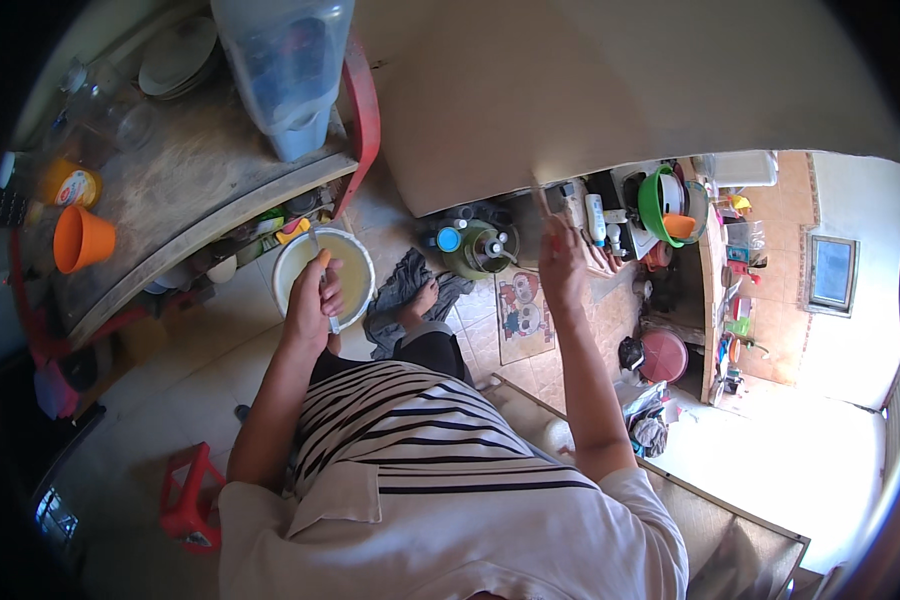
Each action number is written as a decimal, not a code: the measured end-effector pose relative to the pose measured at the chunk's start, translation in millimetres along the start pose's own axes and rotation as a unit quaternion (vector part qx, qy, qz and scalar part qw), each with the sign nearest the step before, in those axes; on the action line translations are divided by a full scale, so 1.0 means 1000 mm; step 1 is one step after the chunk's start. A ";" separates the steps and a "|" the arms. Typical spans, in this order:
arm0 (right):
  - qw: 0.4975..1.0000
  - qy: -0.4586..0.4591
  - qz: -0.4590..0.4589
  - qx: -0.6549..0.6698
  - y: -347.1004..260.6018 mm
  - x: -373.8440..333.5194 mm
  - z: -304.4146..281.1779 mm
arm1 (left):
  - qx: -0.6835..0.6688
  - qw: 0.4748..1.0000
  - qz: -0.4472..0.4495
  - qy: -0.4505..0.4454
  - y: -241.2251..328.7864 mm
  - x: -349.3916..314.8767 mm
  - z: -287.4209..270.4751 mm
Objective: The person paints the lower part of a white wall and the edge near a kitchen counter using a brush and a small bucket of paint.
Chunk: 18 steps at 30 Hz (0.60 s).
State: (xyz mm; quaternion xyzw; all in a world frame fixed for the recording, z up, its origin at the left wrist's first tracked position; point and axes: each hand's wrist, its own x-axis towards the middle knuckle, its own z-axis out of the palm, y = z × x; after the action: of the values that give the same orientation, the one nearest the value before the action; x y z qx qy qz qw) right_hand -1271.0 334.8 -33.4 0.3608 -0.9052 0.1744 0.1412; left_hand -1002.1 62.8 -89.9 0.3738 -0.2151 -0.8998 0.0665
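Two hands up: left hand (313,293) wrapped round slim utensil (334,325) by white bucket (370,275); right hand (565,270), grip can't tell. Likely bucket work; next move wants steady hold.

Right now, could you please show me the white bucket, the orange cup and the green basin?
White bucket (369,276): head view, its rim.
Orange cup (93,238): head view, outer wall.
Green basin (649,207): head view, left wall.
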 end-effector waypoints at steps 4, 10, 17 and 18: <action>0.999 -0.013 0.021 -0.025 0.002 0.010 -0.002 | 0.009 1.000 -0.002 0.005 0.001 0.000 -0.002; 0.999 0.036 0.005 -0.037 -0.006 0.035 -0.072 | 0.026 1.000 -0.017 0.007 -0.004 0.006 -0.014; 0.991 0.118 0.035 -0.053 -0.044 0.068 -0.160 | 0.030 0.999 -0.015 -0.009 -0.004 0.007 -0.017; 0.990 0.126 0.055 -0.038 -0.051 0.070 -0.163 | 0.030 0.999 -0.017 -0.010 -0.004 0.007 -0.017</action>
State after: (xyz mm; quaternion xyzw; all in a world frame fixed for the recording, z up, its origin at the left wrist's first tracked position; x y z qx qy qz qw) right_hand -1262.5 326.2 150.7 0.2801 -0.9047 0.1914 0.2578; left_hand -995.4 58.7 -106.9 0.3704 -0.2364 -0.8975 0.0383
